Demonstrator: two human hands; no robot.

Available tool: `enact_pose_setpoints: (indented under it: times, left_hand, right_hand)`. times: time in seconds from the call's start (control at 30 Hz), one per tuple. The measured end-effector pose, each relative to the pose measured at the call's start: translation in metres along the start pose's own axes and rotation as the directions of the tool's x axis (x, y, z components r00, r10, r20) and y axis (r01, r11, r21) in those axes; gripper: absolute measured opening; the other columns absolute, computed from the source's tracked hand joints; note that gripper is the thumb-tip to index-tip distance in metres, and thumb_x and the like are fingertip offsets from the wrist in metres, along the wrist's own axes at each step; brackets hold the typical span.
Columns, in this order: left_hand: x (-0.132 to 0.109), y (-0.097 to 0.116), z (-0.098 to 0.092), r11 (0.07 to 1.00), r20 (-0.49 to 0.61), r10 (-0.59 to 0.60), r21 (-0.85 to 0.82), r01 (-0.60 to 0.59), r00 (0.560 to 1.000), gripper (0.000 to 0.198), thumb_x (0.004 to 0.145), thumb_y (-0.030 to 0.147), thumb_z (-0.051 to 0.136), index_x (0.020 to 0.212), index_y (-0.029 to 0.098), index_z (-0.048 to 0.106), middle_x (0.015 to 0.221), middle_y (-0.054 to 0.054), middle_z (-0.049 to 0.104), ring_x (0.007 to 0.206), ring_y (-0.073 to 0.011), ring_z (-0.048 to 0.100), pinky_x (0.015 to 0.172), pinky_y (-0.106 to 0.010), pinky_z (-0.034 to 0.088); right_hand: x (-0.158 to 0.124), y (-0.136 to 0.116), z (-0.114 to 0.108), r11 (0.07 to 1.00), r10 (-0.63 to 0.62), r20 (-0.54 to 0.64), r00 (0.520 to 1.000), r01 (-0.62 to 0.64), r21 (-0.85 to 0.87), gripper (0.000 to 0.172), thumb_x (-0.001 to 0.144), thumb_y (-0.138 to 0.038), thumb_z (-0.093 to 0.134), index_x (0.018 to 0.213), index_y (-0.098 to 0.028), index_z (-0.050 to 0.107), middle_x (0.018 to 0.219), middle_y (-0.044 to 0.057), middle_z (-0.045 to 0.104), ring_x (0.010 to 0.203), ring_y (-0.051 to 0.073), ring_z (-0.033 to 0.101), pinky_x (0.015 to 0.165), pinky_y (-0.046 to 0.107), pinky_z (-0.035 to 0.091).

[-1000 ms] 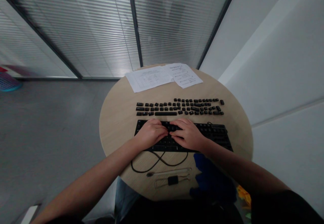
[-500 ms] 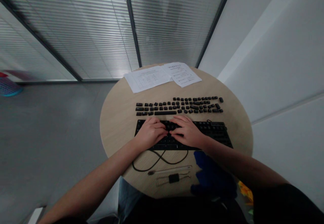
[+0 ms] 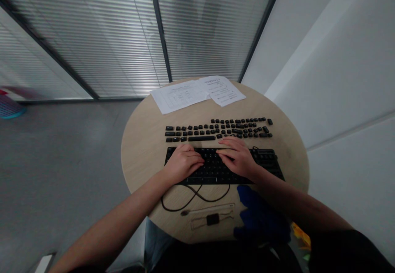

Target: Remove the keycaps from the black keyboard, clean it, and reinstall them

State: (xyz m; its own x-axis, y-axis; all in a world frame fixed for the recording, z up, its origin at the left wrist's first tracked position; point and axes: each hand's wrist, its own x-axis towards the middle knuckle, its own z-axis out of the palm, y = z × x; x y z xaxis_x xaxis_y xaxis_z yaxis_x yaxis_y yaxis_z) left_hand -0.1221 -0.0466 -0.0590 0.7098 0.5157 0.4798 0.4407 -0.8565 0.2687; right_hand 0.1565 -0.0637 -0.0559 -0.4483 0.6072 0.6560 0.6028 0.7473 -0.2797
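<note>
A black keyboard [image 3: 212, 168] lies near the middle of the round table, its cable looping out at the near side. My left hand [image 3: 184, 162] rests over its left part with the fingers closed together; anything under the fingertips is hidden. My right hand [image 3: 237, 157] is over the right-middle part, fingers apart, thumb and fingertips near the upper keys, holding nothing I can see. Beyond the keyboard, loose black keycaps lie in rows, among them a long space bar [image 3: 201, 138].
Two printed sheets [image 3: 182, 96] lie at the table's far edge. Nearer me are a thin brush [image 3: 210, 209], a wire tool with a black middle [image 3: 212, 219] and a blue cloth [image 3: 259, 219]. The round table [image 3: 138, 141] stands by a glass partition with blinds.
My right hand has moved right and slightly away from my left hand, uncovering the keyboard's middle keys. My left hand has stayed nearly in place.
</note>
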Motion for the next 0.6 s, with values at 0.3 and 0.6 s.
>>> enact_pose_setpoints:
  times: [0.3, 0.6]
  left_hand:
    - [0.001, -0.003, 0.003, 0.999, -0.009, -0.015, 0.043, 0.015, 1.000, 0.020, 0.102, 0.035, 0.063, 0.096, 0.024, 0.079, 0.097, -0.003, 0.080, 0.093, -0.0223, 0.063, 0.085, -0.039, 0.044]
    - [0.002, -0.003, 0.005, 0.999, 0.011, 0.041, 0.017, -0.041, 0.999, 0.017, 0.101, 0.031, 0.064, 0.095, 0.021, 0.077, 0.096, -0.003, 0.078, 0.089, -0.0211, 0.063, 0.083, -0.037, 0.046]
  right_hand:
    - [0.015, 0.017, -0.029, 0.996, 0.044, -0.174, 0.984, -0.056, -0.066, 0.016, 0.091, -0.018, 0.068, 0.097, -0.027, 0.079, 0.105, 0.008, 0.078, 0.103, 0.027, 0.072, 0.094, 0.050, 0.058]
    - [0.019, 0.020, -0.033, 0.994, 0.012, -0.220, 0.975, -0.036, -0.107, 0.016, 0.091, -0.016, 0.068, 0.098, -0.027, 0.078, 0.101, 0.007, 0.079, 0.099, 0.026, 0.073, 0.093, 0.048, 0.058]
